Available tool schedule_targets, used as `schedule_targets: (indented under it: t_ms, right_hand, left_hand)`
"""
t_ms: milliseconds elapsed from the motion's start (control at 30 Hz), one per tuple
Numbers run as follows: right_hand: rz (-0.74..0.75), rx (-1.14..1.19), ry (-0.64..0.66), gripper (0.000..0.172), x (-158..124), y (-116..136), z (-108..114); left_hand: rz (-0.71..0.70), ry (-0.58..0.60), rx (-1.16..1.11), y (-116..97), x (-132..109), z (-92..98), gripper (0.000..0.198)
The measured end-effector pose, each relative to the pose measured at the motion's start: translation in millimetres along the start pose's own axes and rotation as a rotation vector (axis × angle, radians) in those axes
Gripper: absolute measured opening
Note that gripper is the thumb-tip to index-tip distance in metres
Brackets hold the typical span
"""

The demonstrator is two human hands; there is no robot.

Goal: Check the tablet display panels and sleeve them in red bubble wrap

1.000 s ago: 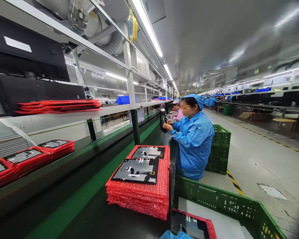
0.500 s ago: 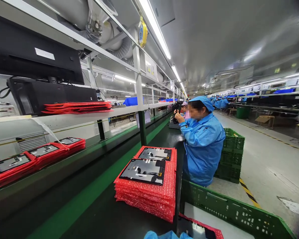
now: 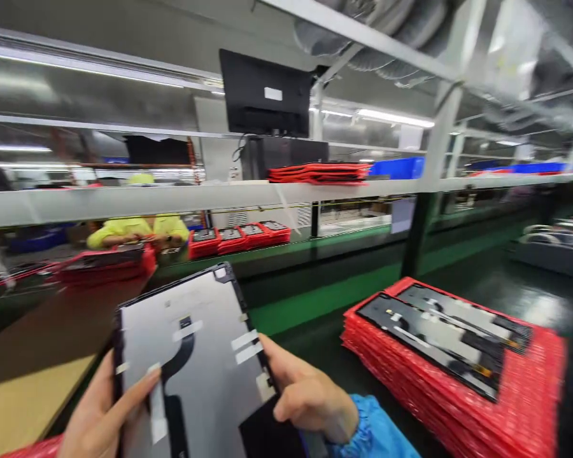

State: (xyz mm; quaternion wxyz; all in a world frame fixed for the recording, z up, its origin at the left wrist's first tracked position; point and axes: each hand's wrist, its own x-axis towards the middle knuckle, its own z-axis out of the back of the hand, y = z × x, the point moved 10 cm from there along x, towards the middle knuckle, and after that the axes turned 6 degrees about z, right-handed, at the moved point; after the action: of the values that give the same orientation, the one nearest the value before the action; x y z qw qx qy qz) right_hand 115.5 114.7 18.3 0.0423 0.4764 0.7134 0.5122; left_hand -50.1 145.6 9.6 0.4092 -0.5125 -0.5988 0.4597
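Observation:
Both of my hands hold a flat grey display panel (image 3: 198, 362) with a black flex cable and white tape strips on its back, low in the middle of the view. My left hand (image 3: 107, 407) grips its left edge, thumb lying across the panel's face. My right hand (image 3: 305, 397), in a blue sleeve, grips its right edge with the fingers curled. To the right, a stack of red bubble-wrap sleeves (image 3: 458, 375) lies on the black belt with two dark panels on top.
A green-striped conveyor belt (image 3: 325, 299) runs across the middle. Red-wrapped panels (image 3: 239, 238) sit in a row on the far ledge. A black monitor (image 3: 265, 92) hangs above a shelf holding red sleeves (image 3: 319, 172). A person in yellow sleeves (image 3: 138, 229) works opposite.
The view has swung left from the aisle and the blue-coated worker to the bench in front. My hands and the grey panel they hold have come into view.

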Motion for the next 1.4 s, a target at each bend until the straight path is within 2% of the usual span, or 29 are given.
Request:
schedule_targets:
  t_ms: [100, 233, 433, 567, 800, 933, 1033, 1133, 1267, 1400]
  right_hand:
    - [-0.008, 0.056, 0.028, 0.091, -3, 5, -11]
    - [-0.039, 0.052, -0.018, 0.089, -7, 1, -12]
    - [-0.104, 0.041, -0.087, 0.081, -13, -12, 1]
    - [-0.121, 0.016, -0.085, 0.081, -15, -12, 0]
    - [-0.133, -0.075, -0.075, 0.056, -17, -11, 1]
    - [-0.101, -0.267, -0.063, 0.038, -19, -7, 6]
    - [-0.080, -0.361, -0.064, 0.035, -19, -3, 7]
    - [-0.072, -0.356, -0.069, 0.035, -17, -3, 8]
    - [-0.050, -0.389, -0.197, 0.031, -17, -7, 24]
    - [-0.015, -0.527, -0.376, 0.042, -20, -5, 44]
  left_hand:
    - [0.017, -0.055, -0.002, -5, -6, 13.5, 0.066]
    - [0.052, -0.096, -0.022, -6, -11, 11.6, 0.068]
    - [0.044, -0.094, -0.060, -4, -14, 11.4, 0.067]
    - [0.046, -0.082, -0.050, -4, -14, 11.2, 0.070]
    - [0.084, -0.059, -0.058, -9, -19, 3.6, 0.068]
    - [0.069, -0.056, -0.065, -10, -20, 3.1, 0.071]
    - [0.062, -0.076, -0.057, -9, -20, 6.4, 0.074]
    - [0.053, -0.074, -0.040, -7, -20, 7.4, 0.074]
    - [0.001, -0.066, -0.023, -8, -21, 3.4, 0.072]
    - [-0.035, -0.061, 0.025, -10, -23, -3.8, 0.065]
